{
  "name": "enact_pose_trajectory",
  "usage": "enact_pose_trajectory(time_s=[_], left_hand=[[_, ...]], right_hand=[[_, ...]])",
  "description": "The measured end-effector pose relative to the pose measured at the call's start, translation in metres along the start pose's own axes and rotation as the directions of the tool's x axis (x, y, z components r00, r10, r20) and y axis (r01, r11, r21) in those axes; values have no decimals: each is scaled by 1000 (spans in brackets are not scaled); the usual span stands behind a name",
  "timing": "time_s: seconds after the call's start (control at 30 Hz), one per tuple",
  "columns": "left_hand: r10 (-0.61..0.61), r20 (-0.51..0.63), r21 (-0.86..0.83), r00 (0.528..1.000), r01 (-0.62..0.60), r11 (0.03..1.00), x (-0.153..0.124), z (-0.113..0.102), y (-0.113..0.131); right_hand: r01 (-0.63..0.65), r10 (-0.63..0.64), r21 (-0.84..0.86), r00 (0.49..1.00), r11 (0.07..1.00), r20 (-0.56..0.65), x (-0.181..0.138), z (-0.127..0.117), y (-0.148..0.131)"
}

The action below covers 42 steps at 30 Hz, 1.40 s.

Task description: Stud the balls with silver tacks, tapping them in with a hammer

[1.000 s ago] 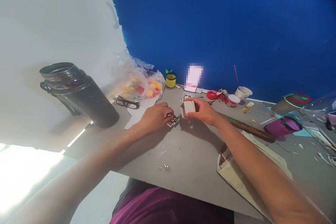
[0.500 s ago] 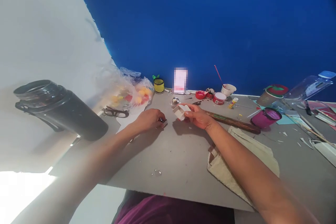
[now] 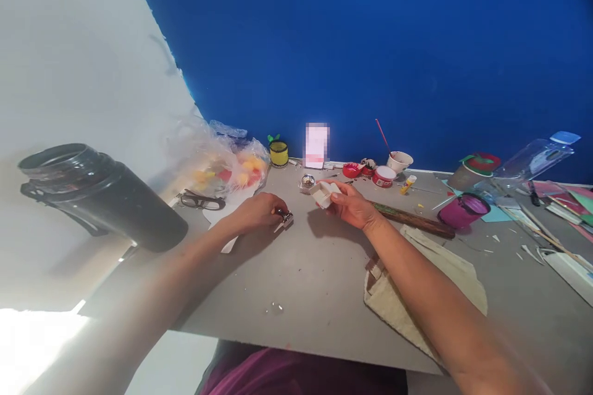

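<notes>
Left hand (image 3: 262,213), fingers drawn narrow, touches a shiny metallic cluster (image 3: 286,216) by a pale edge just left of centre frame, as seen from the head camera; whether it grips the cluster or only steadies it cannot be told. Right hand (image 3: 353,205), at centre frame, holds a small white box (image 3: 323,195) between thumb and fingers, its open side showing, above the grey tabletop (image 3: 319,284). Just behind the box sits a round silvery object (image 3: 307,181). Eyeglasses (image 3: 201,200) and a dark flask (image 3: 115,197) occupy the left of the frame; at lower right, a cream cloth (image 3: 456,274) lies beneath the right forearm.
</notes>
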<state>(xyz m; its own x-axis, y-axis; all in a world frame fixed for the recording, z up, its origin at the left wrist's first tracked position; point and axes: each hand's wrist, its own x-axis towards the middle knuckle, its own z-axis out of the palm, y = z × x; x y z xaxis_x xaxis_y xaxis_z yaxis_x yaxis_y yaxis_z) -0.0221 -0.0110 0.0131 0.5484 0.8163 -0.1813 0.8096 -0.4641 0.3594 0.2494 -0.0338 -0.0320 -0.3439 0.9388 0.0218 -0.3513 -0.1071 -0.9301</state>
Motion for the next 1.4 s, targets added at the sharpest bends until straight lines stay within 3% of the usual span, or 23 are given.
enact_pose_trajectory(time_s=[0.1,0.23,0.37,0.43,0.57,0.67,0.9,0.97,1.0,1.1,1.17,1.23,1.3,1.4], left_hand=[[-13,-31,53,999,15,999,-3,1,4],[13,-87,57,996,-8,998,-7,0,6],[34,-39,77,999,-31,997,-6,1,9],[30,-29,116,999,-26,993,-4,3,11],[28,-79,168,996,-15,986,-5,5,15],[12,-146,111,989,4,994,-11,2,15],[-63,-336,-103,940,30,994,-43,-10,-5],[-105,-384,-170,918,41,985,-50,-11,-11],[-127,-389,-201,912,50,978,-51,-11,-12],[-137,-380,-204,915,62,977,-43,-6,-11],[-87,-341,-93,936,59,994,-30,-2,-5],[-35,-259,73,965,56,996,-18,3,1],[-10,-208,129,978,37,991,-9,6,6],[4,-174,148,985,22,989,-5,10,9]], right_hand=[[128,-132,-35,973,991,-189,3,-10,-10],[249,-225,-8,863,969,-453,9,-41,-34],[192,-231,-131,728,973,-646,16,-69,-55],[123,-233,-207,702,971,-673,21,-74,-59],[27,-263,-351,715,936,-647,40,-67,-53],[-55,-311,-510,734,858,-603,58,-58,-47],[-193,-444,-766,718,613,-536,60,-53,-58],[-223,-523,-866,721,448,-456,50,-44,-62],[-210,-524,-887,743,411,-418,45,-36,-62],[-98,-483,-922,829,374,-284,29,3,-54],[-26,-415,-940,893,340,-175,20,32,-41],[9,-377,-954,920,299,-110,13,55,-23],[22,-351,-967,934,253,-71,8,65,-5],[2,-294,-980,954,197,-58,6,61,17]])
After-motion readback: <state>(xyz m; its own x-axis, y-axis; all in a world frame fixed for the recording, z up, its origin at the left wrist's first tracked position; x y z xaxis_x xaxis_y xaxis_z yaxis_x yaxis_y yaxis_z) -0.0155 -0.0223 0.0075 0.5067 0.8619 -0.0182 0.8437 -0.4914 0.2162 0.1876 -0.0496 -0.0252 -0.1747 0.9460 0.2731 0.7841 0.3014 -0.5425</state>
